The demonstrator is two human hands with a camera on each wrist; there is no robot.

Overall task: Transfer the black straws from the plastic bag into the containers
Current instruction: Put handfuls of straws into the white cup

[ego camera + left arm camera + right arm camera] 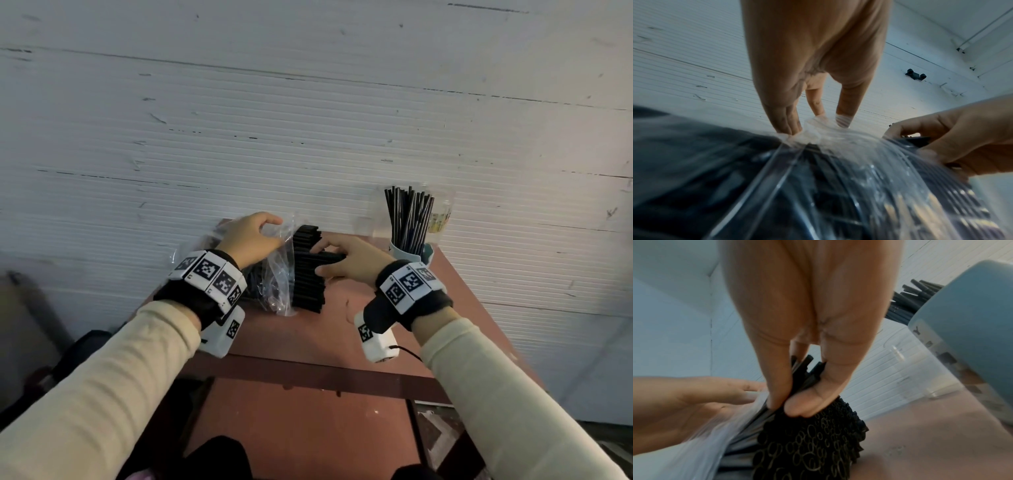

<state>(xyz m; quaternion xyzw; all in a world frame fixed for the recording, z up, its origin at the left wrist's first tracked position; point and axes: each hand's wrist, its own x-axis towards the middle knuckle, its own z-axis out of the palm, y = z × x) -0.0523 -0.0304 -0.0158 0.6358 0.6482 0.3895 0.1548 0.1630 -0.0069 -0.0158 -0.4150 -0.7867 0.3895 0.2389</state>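
While left hand [251, 240] pinches bag [279, 274] mouth, right hand [346, 262] grips protruding straws [308, 274].

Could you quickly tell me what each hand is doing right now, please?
Left hand: pinching the plastic bag.
Right hand: gripping black straws.

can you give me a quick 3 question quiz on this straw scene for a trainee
1. True or false: the left hand pinches the plastic bag.
2. What does the right hand grip?
A. a few black straws from the bundle
B. the blue cup
C. nothing
3. Fill in: the straws already moved stand upright in the ___ at the table's far right.

Key
1. True. Its fingers gather the plastic at the bag's mouth.
2. A. Thumb and fingers close on straws at the top of the bundle.
3. Blue cup, holding the straws.
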